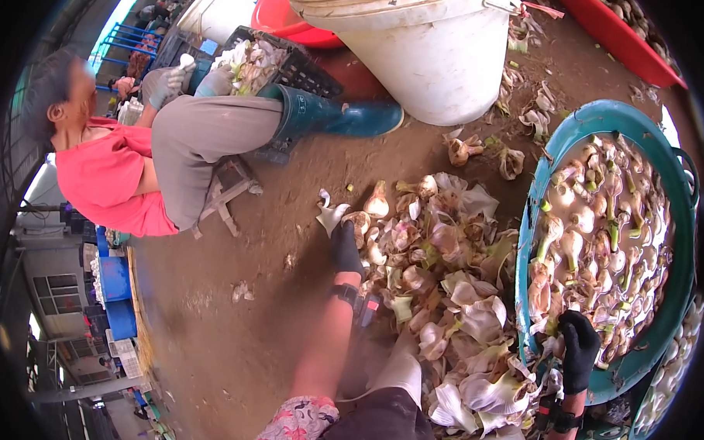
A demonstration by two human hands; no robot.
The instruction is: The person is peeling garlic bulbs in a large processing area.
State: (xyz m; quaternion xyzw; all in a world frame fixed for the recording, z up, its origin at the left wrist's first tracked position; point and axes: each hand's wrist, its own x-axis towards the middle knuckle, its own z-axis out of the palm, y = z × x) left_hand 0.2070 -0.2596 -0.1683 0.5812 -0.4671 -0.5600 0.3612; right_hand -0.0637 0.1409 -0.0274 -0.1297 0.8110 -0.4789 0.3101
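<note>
My left hand [345,249], in a dark glove, reaches down to the left edge of a heap of garlic husks [471,305]. Its fingers touch a garlic bulb [358,222]; whether they grip it is unclear. Just beyond lies another whole bulb [377,200]. My right hand [580,350], black-gloved with curled fingers, is at the near rim of a green tub [528,249]. Loose husk shows beside its fingertips, and I cannot tell if they hold anything. Many garlic bulbs with short stems [572,248] float in the tub's murky water.
A co-worker [115,177] in gloves and rubber boots sits at left, beside a black crate [307,73] of husks. A large white bucket [427,65] stands ahead. Red basins [620,37] lie farther off. White garlic [666,376] fills a container below the tub.
</note>
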